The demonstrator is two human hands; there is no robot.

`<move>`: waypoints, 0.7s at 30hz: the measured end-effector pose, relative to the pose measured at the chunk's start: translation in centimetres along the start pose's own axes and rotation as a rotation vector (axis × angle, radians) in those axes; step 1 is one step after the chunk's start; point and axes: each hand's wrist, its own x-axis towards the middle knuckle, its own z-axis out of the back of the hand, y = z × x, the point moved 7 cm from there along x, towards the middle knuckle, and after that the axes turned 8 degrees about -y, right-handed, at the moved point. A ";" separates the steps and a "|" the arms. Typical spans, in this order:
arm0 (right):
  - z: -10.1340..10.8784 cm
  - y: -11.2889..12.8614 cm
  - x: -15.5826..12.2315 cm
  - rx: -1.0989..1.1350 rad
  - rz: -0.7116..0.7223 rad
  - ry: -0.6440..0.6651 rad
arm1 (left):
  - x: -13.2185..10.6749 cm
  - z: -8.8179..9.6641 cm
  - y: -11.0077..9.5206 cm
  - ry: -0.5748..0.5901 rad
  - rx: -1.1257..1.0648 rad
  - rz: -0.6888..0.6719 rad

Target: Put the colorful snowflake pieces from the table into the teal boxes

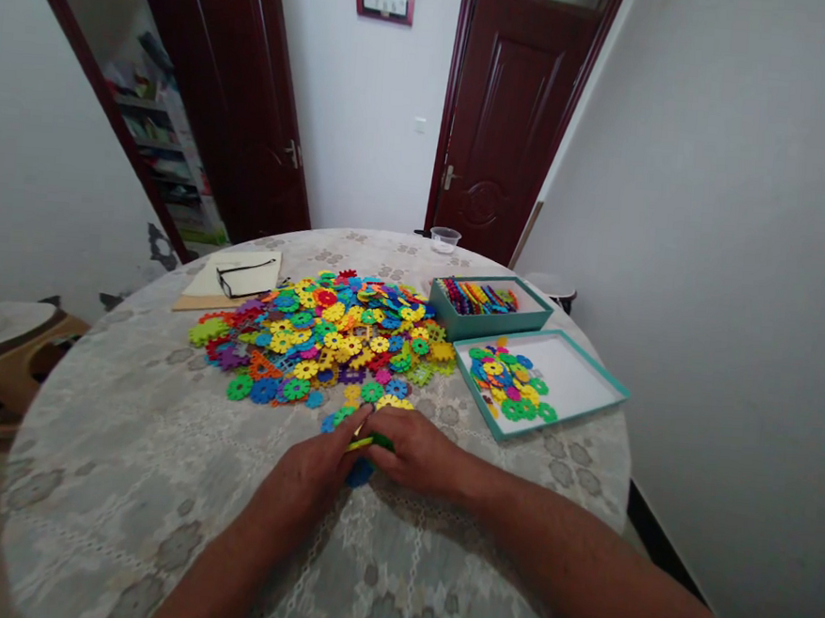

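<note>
My left hand (321, 458) and my right hand (413, 448) meet at the near edge of a heap of plastic flower-shaped discs (340, 337). My left fingers are closed on a yellow disc (360, 445), seen nearly edge-on. Beside it, a green disc (382, 441) shows partly under my curled right fingers, which grip it. Whether the two discs are joined is hidden. A blue disc (359, 475) shows just below my hands, and more yellow discs (396, 403) lie just beyond my right knuckles.
A teal box (457, 327) holds rows of coloured discs. In front of it, a shallow teal lid (582, 396) holds loose discs. Eyeglasses (245, 278) rest on a pale board (195, 284). A clear plastic tub (446, 240) stands at the round table's far edge.
</note>
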 end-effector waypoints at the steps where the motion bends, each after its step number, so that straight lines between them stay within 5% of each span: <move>1: 0.6 -0.2 0.1 -0.032 0.004 -0.014 | -0.1 0.3 -0.2 -0.018 0.010 -0.020; 7: 8.4 -4.3 0.4 -0.313 -0.165 -0.239 | -0.9 2.4 -1.6 -0.098 0.082 -0.213; 12: 14.6 -9.6 -1.3 -0.678 -0.367 -0.345 | -1.1 1.5 -0.8 -0.010 0.167 -0.151; 17: 17.7 -14.0 -4.2 -0.938 -0.583 -0.363 | -0.7 1.5 -0.9 -0.044 0.190 -0.100; 21: 17.9 -12.5 -3.7 -0.976 -0.400 -0.529 | -0.3 1.9 -0.8 -0.076 0.202 -0.078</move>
